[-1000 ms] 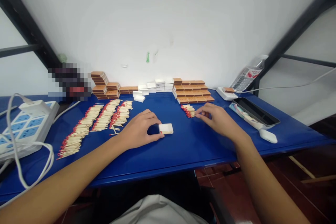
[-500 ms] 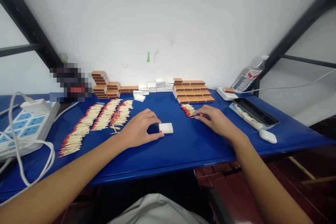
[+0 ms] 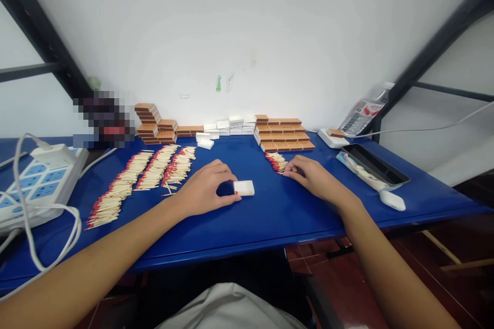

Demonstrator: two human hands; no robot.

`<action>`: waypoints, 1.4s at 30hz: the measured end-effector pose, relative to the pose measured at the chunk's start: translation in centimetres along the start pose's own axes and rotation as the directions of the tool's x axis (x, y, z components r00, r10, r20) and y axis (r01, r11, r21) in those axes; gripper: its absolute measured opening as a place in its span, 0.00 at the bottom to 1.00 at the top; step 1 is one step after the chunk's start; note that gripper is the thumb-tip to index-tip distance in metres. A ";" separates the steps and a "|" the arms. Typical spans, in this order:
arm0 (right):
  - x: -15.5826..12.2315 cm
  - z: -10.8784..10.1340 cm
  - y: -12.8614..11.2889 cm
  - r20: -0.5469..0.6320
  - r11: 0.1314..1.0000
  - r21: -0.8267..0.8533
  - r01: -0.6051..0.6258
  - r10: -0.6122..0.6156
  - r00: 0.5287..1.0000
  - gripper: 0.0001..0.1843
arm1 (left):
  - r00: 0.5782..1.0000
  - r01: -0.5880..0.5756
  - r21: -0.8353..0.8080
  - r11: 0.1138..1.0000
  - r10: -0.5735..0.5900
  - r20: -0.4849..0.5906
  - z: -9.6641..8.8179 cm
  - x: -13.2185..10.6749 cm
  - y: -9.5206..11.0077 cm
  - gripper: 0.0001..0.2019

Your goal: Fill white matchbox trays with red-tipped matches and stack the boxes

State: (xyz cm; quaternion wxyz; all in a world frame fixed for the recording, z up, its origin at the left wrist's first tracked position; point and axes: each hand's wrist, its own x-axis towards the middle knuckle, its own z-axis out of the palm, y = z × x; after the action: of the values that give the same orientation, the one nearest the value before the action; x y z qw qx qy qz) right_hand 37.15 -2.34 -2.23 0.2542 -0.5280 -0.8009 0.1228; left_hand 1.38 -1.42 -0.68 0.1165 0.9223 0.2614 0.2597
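Between the thumb and fingers of my left hand (image 3: 210,187) is the left end of a white matchbox tray (image 3: 245,188), lying on the blue table (image 3: 266,221). A bit of red shows inside the tray at its near left corner. My right hand (image 3: 309,174) is at the near end of a small pile of red-tipped matches (image 3: 275,161), its thumb and fingertips pinched together there. A match seems to be in the pinch, but the fingers mostly cover it. Three long rows of matches (image 3: 119,185) lie left of my left hand.
Brown matchboxes are stacked along the wall at left (image 3: 148,126) and right (image 3: 285,136), with white trays (image 3: 235,126) between. A power strip (image 3: 42,185) with looping cables is at far left. On the right are a black open case (image 3: 376,164), a white earbud case (image 3: 392,200) and a plastic bottle (image 3: 366,108).
My right fingertips have drawn closer together at the match pile and shifted slightly. My left hand and the white tray stay in place.
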 end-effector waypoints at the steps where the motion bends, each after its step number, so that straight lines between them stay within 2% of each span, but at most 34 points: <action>1: 0.0 0.0 -0.2 0.004 1.000 0.002 -0.001 0.001 1.000 0.15 | 1.000 0.000 0.001 1.000 0.000 0.002 0.0 0.0 0.0 0.14; 5: -0.2 0.1 -2.3 0.017 0.999 0.023 0.023 -0.024 1.000 0.15 | 1.000 0.011 0.006 1.000 -0.011 0.008 0.0 0.0 0.0 0.14; 9: -0.2 0.6 -6.1 0.036 0.996 0.021 0.081 -0.082 0.996 0.12 | 1.000 0.008 0.006 1.000 -0.008 0.007 -0.1 0.0 0.1 0.14; 15: 0.5 3.4 -11.3 0.062 0.982 -0.081 0.173 -0.168 0.984 0.06 | 1.000 -0.010 0.015 1.000 0.010 0.001 0.0 0.1 0.2 0.13; 19: 1.1 4.6 -12.5 0.069 0.976 -0.075 0.205 -0.200 0.977 0.05 | 1.000 -0.020 0.021 1.000 0.020 0.002 0.0 0.1 0.1 0.12; 22: 1.1 3.5 -11.3 0.004 0.985 -0.021 0.172 -0.172 0.985 0.07 | 1.000 -0.008 0.018 1.000 0.008 0.004 0.0 0.0 0.0 0.13; 26: 0.7 0.5 -7.0 -0.118 0.996 -0.053 0.077 -0.083 0.990 0.12 | 1.000 0.003 0.007 1.000 -0.003 0.008 0.0 -0.1 0.0 0.13; 29: 0.3 -0.8 -3.3 -0.092 0.997 -0.074 0.037 -0.044 0.995 0.15 | 1.000 0.012 0.001 1.000 -0.012 0.017 0.0 -0.1 0.0 0.13; 32: 0.0 -0.9 -0.9 -0.052 0.998 -0.063 0.012 -0.015 0.999 0.17 | 1.000 0.014 -0.002 1.000 -0.014 0.018 -0.1 -0.1 0.0 0.13; 35: 0.0 -0.4 0.0 -0.032 0.998 -0.064 -0.003 0.001 0.999 0.16 | 1.000 0.013 -0.009 1.000 -0.013 0.013 -0.1 -0.1 0.1 0.13; 42: 0.2 -0.3 0.1 -0.040 0.996 -0.087 0.003 -0.006 0.999 0.15 | 1.000 0.013 -0.013 1.000 -0.012 0.007 -0.1 0.0 0.2 0.13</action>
State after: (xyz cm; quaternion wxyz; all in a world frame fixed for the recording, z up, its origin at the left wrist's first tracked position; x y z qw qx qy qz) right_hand 37.36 -2.09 -1.98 0.2473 -0.5392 -0.8014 0.0768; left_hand 1.39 -1.61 -0.49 0.1249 0.9207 0.2651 0.2576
